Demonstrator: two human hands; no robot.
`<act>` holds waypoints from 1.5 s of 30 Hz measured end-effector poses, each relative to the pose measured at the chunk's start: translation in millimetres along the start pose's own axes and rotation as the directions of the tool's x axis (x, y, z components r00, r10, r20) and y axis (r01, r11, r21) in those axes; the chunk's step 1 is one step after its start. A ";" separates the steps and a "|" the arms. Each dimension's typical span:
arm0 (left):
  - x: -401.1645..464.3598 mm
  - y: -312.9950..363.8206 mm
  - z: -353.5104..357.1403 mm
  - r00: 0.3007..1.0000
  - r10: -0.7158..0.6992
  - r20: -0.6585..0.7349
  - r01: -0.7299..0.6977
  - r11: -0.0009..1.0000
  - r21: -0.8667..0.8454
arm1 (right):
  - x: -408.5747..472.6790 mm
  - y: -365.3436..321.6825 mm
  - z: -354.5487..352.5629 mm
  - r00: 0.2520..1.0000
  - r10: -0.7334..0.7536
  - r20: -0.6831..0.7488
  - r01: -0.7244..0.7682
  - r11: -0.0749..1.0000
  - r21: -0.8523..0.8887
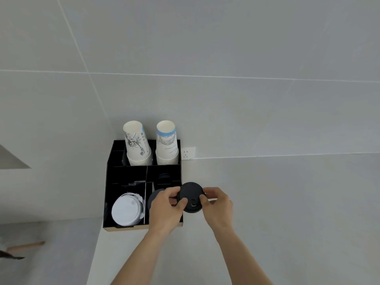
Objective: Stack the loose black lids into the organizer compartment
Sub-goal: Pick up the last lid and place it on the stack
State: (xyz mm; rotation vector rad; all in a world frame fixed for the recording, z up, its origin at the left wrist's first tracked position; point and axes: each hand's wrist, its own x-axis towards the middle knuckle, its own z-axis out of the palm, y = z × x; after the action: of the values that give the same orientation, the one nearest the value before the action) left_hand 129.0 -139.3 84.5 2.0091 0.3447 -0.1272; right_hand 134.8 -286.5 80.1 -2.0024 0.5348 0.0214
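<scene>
A black lid [190,194] hangs just past the right wall of the black organizer [109,194], gripped from both sides. My left hand [166,210] pinches its left rim and my right hand [218,204] its right rim. Under my left hand, more black lids [154,197] lie in the organizer's front right compartment, mostly hidden. Another small stack of black lids [164,176] shows in the compartment behind it.
White lids [126,210] fill the front left compartment. Two stacks of upturned paper cups [137,145] [167,142] stand in the back row. A wall socket [188,153] sits right of the organizer. The white counter [287,212] stretches to the right.
</scene>
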 end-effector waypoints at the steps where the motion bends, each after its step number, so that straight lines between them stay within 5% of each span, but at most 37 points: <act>1: 4.4 -1.3 -7.6 1.000 0.001 -0.020 -0.001 1.000 0.004 | 0.6 -6.0 7.8 1.000 -0.014 0.007 0.014 1.000 -0.003; 8: 27.5 -24.3 -47.9 0.992 -0.018 -0.125 0.030 0.996 0.090 | 2.6 -29.7 57.1 0.989 -0.133 0.063 0.140 0.984 -0.111; 20: 38.2 -64.2 -54.9 0.991 -0.083 -0.107 0.101 0.980 0.174 | -0.8 -14.7 96.8 0.988 -0.103 0.119 0.126 0.970 -0.209; 45: 25.0 -84.6 -41.9 0.991 -0.043 -0.129 0.062 0.987 0.148 | -10.0 12.2 98.5 0.983 -0.143 0.115 0.153 0.985 -0.084</act>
State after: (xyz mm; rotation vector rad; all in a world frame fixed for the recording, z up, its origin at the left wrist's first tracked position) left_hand 125.2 -62.4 24.4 2.1648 0.4812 -0.0613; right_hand 142.1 -203.8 24.8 -2.1130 0.3191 0.0641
